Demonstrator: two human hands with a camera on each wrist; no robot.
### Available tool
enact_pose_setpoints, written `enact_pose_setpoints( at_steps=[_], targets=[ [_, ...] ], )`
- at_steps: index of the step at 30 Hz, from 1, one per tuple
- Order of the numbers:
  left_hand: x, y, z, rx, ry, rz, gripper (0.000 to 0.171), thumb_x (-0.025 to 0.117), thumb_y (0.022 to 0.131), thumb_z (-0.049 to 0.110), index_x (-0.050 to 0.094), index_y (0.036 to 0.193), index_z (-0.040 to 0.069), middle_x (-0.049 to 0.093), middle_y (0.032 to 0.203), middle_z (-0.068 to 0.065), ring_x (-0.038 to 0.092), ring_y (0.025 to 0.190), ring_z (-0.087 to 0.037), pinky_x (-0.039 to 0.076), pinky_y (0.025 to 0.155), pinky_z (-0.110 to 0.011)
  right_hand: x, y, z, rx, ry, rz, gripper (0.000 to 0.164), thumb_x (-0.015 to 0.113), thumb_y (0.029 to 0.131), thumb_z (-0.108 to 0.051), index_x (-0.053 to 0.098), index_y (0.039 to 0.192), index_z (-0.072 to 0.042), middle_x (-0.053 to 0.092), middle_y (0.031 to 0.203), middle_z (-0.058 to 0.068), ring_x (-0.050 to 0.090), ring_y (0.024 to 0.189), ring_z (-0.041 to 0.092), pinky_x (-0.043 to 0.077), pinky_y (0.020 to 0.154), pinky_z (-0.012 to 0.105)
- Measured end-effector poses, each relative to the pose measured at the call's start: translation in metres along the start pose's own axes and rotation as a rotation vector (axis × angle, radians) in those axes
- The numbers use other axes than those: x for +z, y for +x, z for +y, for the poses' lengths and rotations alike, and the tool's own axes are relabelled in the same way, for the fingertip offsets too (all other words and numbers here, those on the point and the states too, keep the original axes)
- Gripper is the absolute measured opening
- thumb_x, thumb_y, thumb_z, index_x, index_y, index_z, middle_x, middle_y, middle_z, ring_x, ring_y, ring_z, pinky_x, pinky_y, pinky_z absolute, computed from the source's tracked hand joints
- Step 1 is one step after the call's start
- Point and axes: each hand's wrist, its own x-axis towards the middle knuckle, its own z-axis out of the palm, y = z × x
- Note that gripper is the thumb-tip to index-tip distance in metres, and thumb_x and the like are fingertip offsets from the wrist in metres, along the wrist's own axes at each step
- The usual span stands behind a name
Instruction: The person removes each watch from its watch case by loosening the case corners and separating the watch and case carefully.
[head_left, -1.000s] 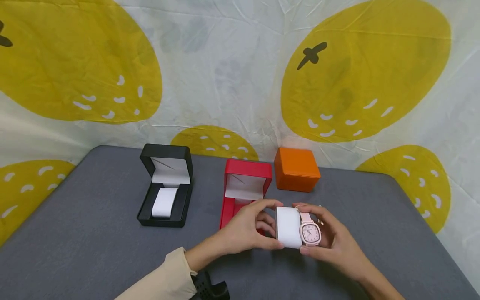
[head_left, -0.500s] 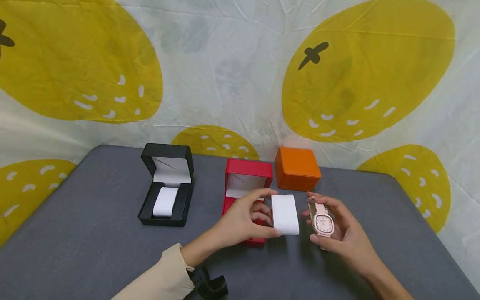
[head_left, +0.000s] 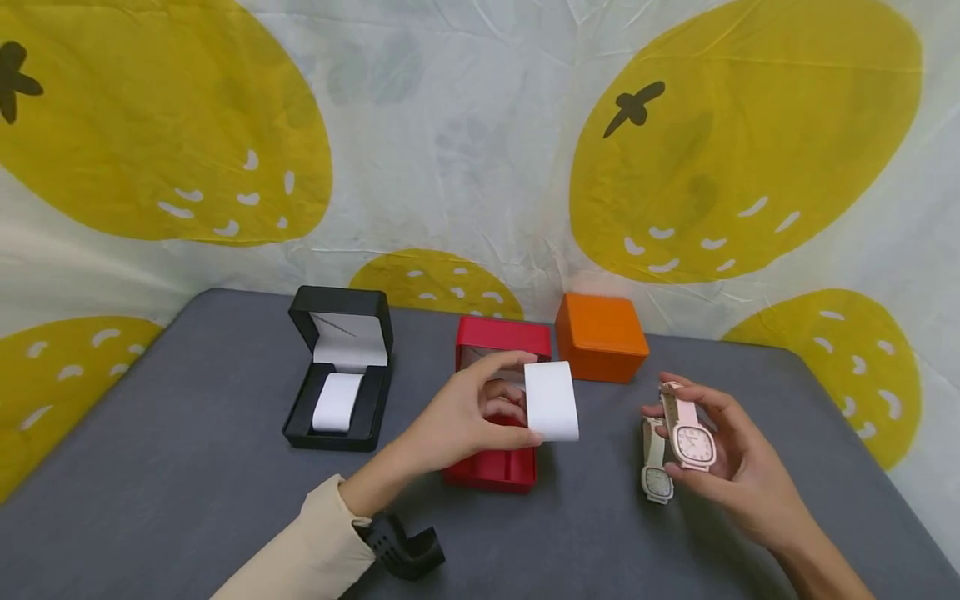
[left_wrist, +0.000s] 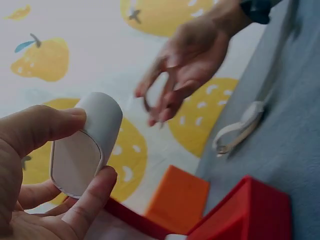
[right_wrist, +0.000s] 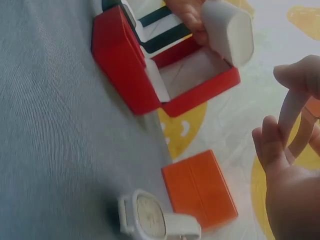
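While the black box stands open at the far left of the table, with a white pillow seated inside it, the work in hand lies farther right. The left hand grasps a white cushion between thumb and fingers, raised in front of the open red box, whose inside that hand partly hides. Just beside the red box, toward the back, sits the orange box, its lid closed. Next comes a pale watch lying on the table, its strap looped. Farthest right, the right hand grips a pink watch in the air, thumb and fingers about it, its dial showing. Judging by the gap between cushion and pink watch, the step in hand seems to be handling the two as separate pieces. Any next move probably calls for steady pinches: bringing the cushion to the red box would need it lined up, and laying the pink watch down would need room beside the pale watch.
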Motion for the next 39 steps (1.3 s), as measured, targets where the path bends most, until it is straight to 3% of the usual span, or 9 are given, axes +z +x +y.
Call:
enact_pose_setpoints(
  at_steps=[6,14,20,26,30,34,39],
  targets=[
    [-0.009,-0.003,0.005,-0.007,0.000,0.010,0.063,0.072,0.073,0.002,0.042,0.127,0.013,0.045,0.119,-0.008,0.056,0.090,-0.026,0.049,0.074,-0.036,-0.010,-0.010,0.001,-0.024,-0.019,0.002,0.073,0.046,0.061,0.039,0.020,0.126,0.018,0.014,0.139,0.029,0.038,0.117,0.036,0.040,0.088,0.034],
    [-0.009,-0.009,-0.004,-0.022,0.060,-0.017,0.067,0.073,0.071,0.003,0.040,0.129,0.008,0.049,0.112,-0.010,0.057,0.088,-0.025,0.049,0.075,-0.034,-0.022,-0.023,0.007,0.021,-0.004,-0.012,0.070,0.044,0.064,0.039,0.019,0.126,0.019,0.011,0.139,0.028,0.036,0.119,0.035,0.043,0.081,0.036],
    [-0.012,-0.013,-0.009,-0.019,0.083,-0.011,0.068,0.074,0.069,0.003,0.042,0.128,0.013,0.049,0.112,-0.009,0.057,0.088,-0.023,0.049,0.074,-0.034,-0.030,-0.032,0.007,0.088,-0.112,0.030,0.074,0.048,0.064,0.037,0.021,0.130,0.016,0.013,0.140,0.024,0.039,0.120,0.029,0.044,0.079,0.033],
    [-0.018,-0.018,-0.011,-0.036,0.099,0.000,0.068,0.074,0.070,0.004,0.041,0.128,0.013,0.052,0.106,-0.009,0.057,0.088,-0.023,0.049,0.073,-0.036,-0.042,-0.039,0.009,0.025,-0.051,-0.021,0.077,0.041,0.061,0.042,0.014,0.129,0.019,0.010,0.139,0.028,0.035,0.122,0.031,0.042,0.083,0.033],
    [-0.020,-0.020,-0.011,-0.039,0.110,0.007,0.068,0.074,0.069,0.001,0.041,0.129,0.008,0.052,0.105,-0.010,0.057,0.088,-0.024,0.048,0.075,-0.042,-0.051,-0.044,0.011,0.014,-0.035,-0.028,0.076,0.039,0.060,0.044,0.014,0.128,0.020,0.012,0.139,0.028,0.035,0.122,0.031,0.043,0.082,0.033],
    [-0.018,-0.024,0.001,-0.047,0.130,0.015,0.067,0.072,0.069,-0.005,0.040,0.128,0.001,0.052,0.105,-0.012,0.056,0.089,-0.028,0.045,0.077,-0.048,-0.057,-0.050,0.015,0.046,-0.059,0.001,0.077,0.041,0.062,0.042,0.014,0.130,0.019,0.012,0.140,0.025,0.036,0.122,0.029,0.044,0.080,0.036],
    [-0.024,-0.025,-0.015,-0.012,0.189,0.024,0.068,0.075,0.069,0.005,0.041,0.128,0.004,0.051,0.106,-0.009,0.056,0.088,-0.021,0.045,0.079,-0.045,-0.061,-0.053,0.023,0.052,-0.072,-0.012,0.078,0.045,0.064,0.039,0.012,0.131,0.017,0.014,0.140,0.025,0.034,0.123,0.028,0.045,0.078,0.038]
  ],
)
